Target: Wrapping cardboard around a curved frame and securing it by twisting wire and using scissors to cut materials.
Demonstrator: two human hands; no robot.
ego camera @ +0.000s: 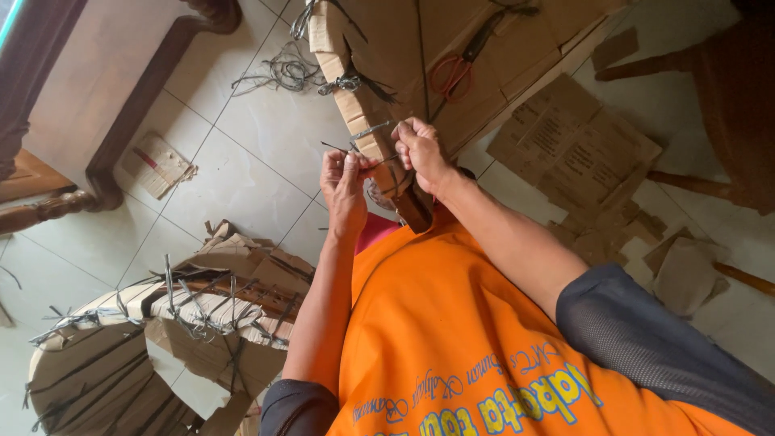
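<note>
My left hand (345,187) and my right hand (420,149) meet at the edge of a cardboard-wrapped piece (387,48) in front of me. Each hand pinches an end of a thin grey binding strap (373,129) that runs around the folded cardboard edge. The fingers of both hands are closed on it, a few centimetres apart. Just below my right wrist a dark brown wooden part (413,211) pokes out. My orange shirt fills the bottom of the view.
Red-handled cutters (454,71) lie on the cardboard above my hands. Loose strap offcuts (282,74) sit on the tiled floor. A strapped cardboard bundle (161,323) is at lower left, flat cardboard scraps (573,145) at right, and wooden furniture legs (694,184) at far right.
</note>
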